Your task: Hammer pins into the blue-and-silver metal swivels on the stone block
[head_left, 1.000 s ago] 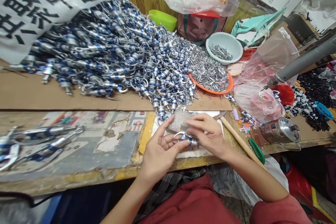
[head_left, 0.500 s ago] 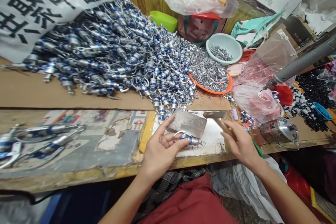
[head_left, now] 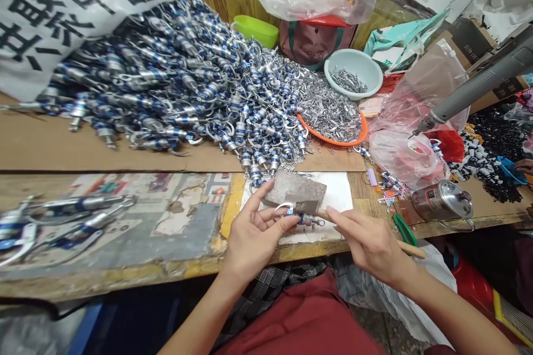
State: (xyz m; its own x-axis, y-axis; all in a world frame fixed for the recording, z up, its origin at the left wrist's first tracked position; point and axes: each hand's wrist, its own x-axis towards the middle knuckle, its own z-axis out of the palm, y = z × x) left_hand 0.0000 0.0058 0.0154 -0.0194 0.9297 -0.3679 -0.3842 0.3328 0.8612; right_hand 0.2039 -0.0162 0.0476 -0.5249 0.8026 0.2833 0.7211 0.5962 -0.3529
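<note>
My left hand (head_left: 254,233) pinches a small blue-and-silver metal piece (head_left: 307,220) with a curved silver arm and a ring at its end, low against the near side of a grey metal block (head_left: 291,183). My right hand (head_left: 372,244) is closed around the wooden handle of a hammer (head_left: 412,249). Its head, smeared by motion, is over the metal piece and in front of the block; whether it touches cannot be made out. Under the block lies a white sheet (head_left: 339,191).
A big heap of similar blue-and-silver pieces (head_left: 179,77) covers the back left. Behind the block are an orange tray (head_left: 328,140) of small metal parts and a pale blue bowl (head_left: 375,83) of pins. A lidded metal pot (head_left: 435,208) and a grey tool (head_left: 483,80) are at right.
My right hand has swung the hammer down and to the left, bringing its head over the metal piece. My left hand keeps its pinch in nearly the same place.
</note>
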